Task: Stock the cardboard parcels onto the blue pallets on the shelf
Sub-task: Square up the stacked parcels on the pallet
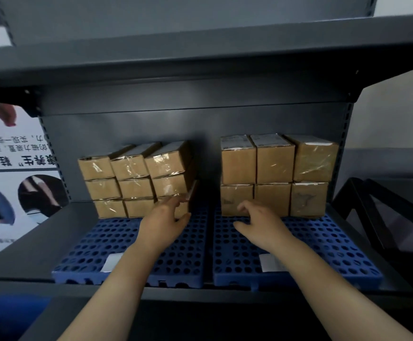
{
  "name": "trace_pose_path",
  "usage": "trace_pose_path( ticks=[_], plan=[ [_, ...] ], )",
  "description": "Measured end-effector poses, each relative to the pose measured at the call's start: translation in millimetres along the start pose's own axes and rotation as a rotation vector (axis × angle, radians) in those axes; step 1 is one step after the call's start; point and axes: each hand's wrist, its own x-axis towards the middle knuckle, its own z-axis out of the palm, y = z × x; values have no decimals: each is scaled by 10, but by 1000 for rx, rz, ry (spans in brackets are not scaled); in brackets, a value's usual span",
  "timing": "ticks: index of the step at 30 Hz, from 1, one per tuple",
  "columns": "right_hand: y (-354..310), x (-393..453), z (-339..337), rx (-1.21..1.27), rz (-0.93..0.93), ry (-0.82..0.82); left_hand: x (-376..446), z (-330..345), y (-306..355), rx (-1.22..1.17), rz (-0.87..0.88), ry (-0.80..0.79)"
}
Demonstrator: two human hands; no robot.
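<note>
L hand fingers spread at bottom-right brown cardboard parcel of the 3-high stack on L blue perforated plastic pallet, nudging, not gripping. R hand loosely open, empty, at 3 o'clock by the 2-high stack on R blue pallet. Step: squaring stacks, prob. Next: fetch another parcel for the R stack.

"How was the light?"
"Dim, with deep shadow under the upper shelf and glare on the parcels' tape."
"And sharpness?"
"Soft throughout; wide-angle bending at the edges."
</note>
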Motion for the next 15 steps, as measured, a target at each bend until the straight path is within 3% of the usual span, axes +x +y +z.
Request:
trace_pose_path(
  ticks=[6, 15],
  plan=[
    [-452, 157, 365, 216, 130, -62, -98, -359, -470, 40, -51, -3],
    [-947, 577, 848, 321, 240, 44, -148, -714, -1315, -26, -164, 54]
  ],
)
